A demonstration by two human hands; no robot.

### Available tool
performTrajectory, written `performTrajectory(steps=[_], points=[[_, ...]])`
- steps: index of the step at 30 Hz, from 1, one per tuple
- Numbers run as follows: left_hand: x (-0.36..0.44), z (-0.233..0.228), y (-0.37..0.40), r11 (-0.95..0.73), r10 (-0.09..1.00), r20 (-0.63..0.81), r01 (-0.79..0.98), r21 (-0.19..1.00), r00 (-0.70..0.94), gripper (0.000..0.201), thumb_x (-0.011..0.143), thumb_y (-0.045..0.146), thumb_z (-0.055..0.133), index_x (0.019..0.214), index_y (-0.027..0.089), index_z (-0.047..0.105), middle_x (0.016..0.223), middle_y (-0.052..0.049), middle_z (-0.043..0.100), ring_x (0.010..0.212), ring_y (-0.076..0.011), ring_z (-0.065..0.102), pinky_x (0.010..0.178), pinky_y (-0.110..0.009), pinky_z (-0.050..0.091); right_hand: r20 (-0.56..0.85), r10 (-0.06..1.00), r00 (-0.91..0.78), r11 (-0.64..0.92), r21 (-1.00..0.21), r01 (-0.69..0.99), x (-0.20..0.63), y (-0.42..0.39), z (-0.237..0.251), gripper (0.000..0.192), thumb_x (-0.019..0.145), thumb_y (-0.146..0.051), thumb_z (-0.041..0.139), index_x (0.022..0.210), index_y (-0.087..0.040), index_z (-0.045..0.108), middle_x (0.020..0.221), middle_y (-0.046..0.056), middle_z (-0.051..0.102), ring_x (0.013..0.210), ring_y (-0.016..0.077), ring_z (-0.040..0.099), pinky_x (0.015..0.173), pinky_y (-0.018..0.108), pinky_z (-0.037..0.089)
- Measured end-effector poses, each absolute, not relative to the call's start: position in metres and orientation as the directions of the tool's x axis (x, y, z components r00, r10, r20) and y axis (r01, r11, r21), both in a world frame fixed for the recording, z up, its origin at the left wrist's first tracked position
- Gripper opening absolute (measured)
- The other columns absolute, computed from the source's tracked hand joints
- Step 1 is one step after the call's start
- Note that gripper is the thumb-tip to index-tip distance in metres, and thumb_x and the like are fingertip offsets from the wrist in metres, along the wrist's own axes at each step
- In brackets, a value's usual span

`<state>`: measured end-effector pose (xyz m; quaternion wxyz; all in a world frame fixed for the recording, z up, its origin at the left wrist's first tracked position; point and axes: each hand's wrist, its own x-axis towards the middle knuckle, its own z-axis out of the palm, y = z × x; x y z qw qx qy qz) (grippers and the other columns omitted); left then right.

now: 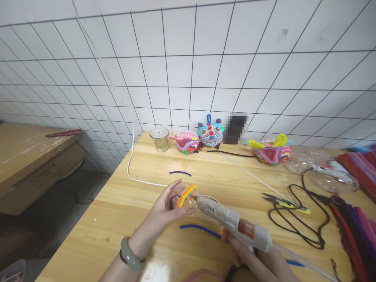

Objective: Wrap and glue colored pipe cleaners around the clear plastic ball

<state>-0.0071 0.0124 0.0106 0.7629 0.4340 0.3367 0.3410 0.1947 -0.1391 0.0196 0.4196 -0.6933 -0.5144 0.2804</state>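
My left hand (164, 205) is closed around a small clear plastic ball (192, 206) above the wooden table. Orange and yellow pipe cleaners (187, 195) curve side by side over the ball, and a dark purple piece (173, 200) shows at its left. In my right hand (249, 258) is a white hot glue gun (226, 217). Its nozzle touches or nearly touches the ball beside the yellow strip; I cannot tell which. A clear glue stick (302, 259) juts from the gun's back. Under the gun lies a blue pipe cleaner (196, 227), partly hidden.
Along the tiled wall stand a glass jar (160, 139) and several colourful decorated balls (210, 133). Scissors (273, 199), a yellow cutter (293, 205) and a looped black cord (293, 233) lie right, near clear plastic balls (331, 182) and pipe cleaner bundles (349, 235).
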Motion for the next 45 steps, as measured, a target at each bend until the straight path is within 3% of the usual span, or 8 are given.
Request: performTrajectory(steps=[11,18,23,36,45], points=[[-0.0093,0.0053,0.0123,0.368,0.808,-0.195,-0.218,0.904,0.556,0.072,0.066,0.025,0.083,0.131,0.025,0.051,0.135,-0.009,0.059,0.131,-0.0314,0.046,0.109,-0.042,0.034,0.011,0.959,0.282,-0.129,-0.872,0.472,0.1992,-0.1383,0.0189,0.034,0.087,-0.052,0.058,0.100,-0.023,0.070,0.080,0.006,0.072,0.073,0.0229,0.067,0.057,0.026,0.055],[-0.0088,0.0040,0.0127,0.342,0.813,-0.171,-0.220,0.914,0.557,0.069,0.068,0.017,0.080,0.131,0.026,0.051,0.127,-0.005,0.065,0.121,-0.0240,0.055,0.099,-0.032,0.041,0.028,0.954,0.299,-0.122,-0.873,0.471,0.1995,-0.1382,0.0151,0.036,0.087,-0.051,0.058,0.107,-0.024,0.069,0.077,0.006,0.071,0.068,0.0225,0.066,0.055,0.027,0.055],[-0.0080,0.0067,0.0121,0.341,0.820,-0.161,-0.242,0.908,0.549,0.068,0.067,0.016,0.081,0.128,0.025,0.054,0.125,-0.006,0.067,0.118,-0.0240,0.058,0.098,-0.031,0.044,0.023,0.954,0.300,-0.123,-0.880,0.459,0.2012,-0.1392,0.0109,0.038,0.087,-0.050,0.059,0.112,-0.023,0.067,0.082,0.007,0.072,0.071,0.0235,0.066,0.054,0.027,0.054],[-0.0075,0.0112,0.0116,0.332,0.830,-0.174,-0.218,0.918,0.530,0.068,0.065,0.019,0.083,0.128,0.025,0.056,0.123,-0.007,0.068,0.115,-0.0248,0.060,0.095,-0.030,0.046,0.018,0.947,0.320,-0.134,-0.885,0.446,0.1987,-0.1363,0.0161,0.034,0.086,-0.053,0.057,0.093,-0.022,0.070,0.066,0.003,0.066,0.066,0.0221,0.064,0.056,0.027,0.054],[-0.0072,0.0122,0.0120,0.352,0.830,-0.181,-0.244,0.904,0.528,0.067,0.064,0.019,0.084,0.125,0.025,0.058,0.120,-0.006,0.070,0.114,-0.0237,0.060,0.095,-0.029,0.045,0.016,0.944,0.328,-0.136,-0.890,0.435,0.2000,-0.1335,0.0157,0.033,0.086,-0.051,0.059,0.089,-0.021,0.070,0.069,0.003,0.066,0.063,0.0196,0.061,0.057,0.027,0.053]])
